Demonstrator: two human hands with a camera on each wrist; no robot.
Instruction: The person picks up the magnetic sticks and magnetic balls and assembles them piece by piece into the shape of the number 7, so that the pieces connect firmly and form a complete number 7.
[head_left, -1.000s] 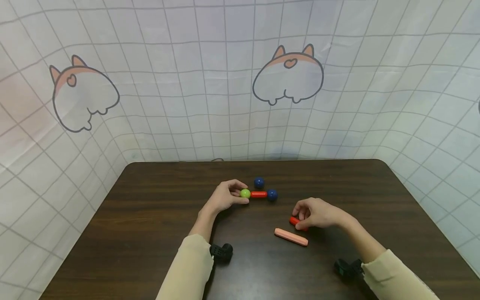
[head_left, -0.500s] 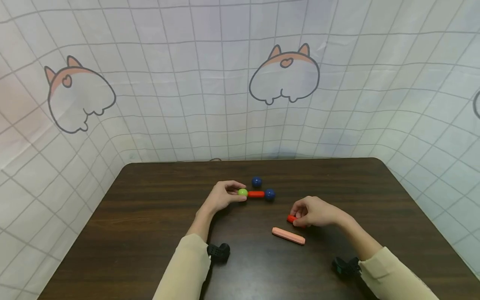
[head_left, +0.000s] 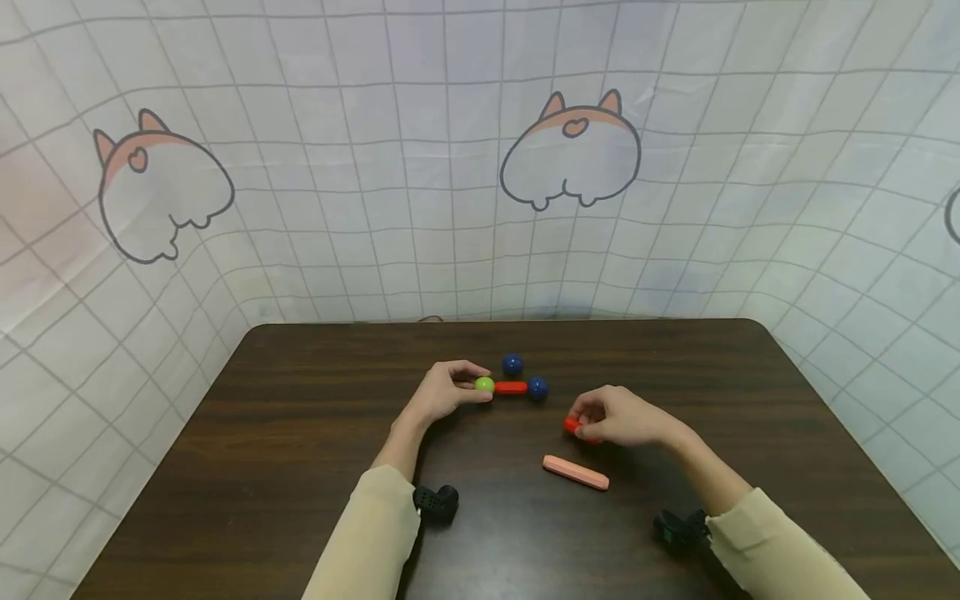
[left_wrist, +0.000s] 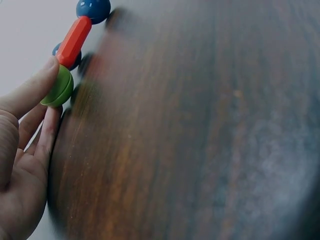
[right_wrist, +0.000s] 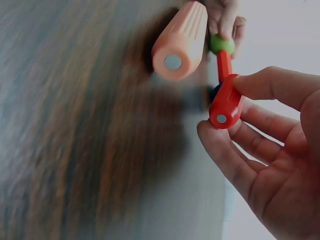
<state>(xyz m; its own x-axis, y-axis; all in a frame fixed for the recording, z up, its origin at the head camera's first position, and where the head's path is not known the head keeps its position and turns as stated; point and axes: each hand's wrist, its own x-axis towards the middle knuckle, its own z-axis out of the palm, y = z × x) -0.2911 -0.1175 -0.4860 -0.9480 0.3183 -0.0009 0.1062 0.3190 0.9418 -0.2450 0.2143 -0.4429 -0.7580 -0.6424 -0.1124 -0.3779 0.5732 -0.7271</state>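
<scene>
Between thumb and fingers, my left hand pinches a green ball. A red rod joins that ball to a dark blue ball on its right. Another blue ball lies just behind this row. My right hand holds a second red rod between thumb and fingers, to the right of and nearer than the joined row. A silvery disc shows on the end of this rod in the right wrist view. In front of the right hand lies a longer, peach-coloured rod.
The dark wood-grain table carries all the pieces. Behind it and at both sides hangs a white grid-patterned curtain. A black wrist camera sits on the left wrist, and another on the right.
My right hand has moved left and slightly farther away with the red rod, closer to the joined row. The left hand keeps its grip on the green ball.
</scene>
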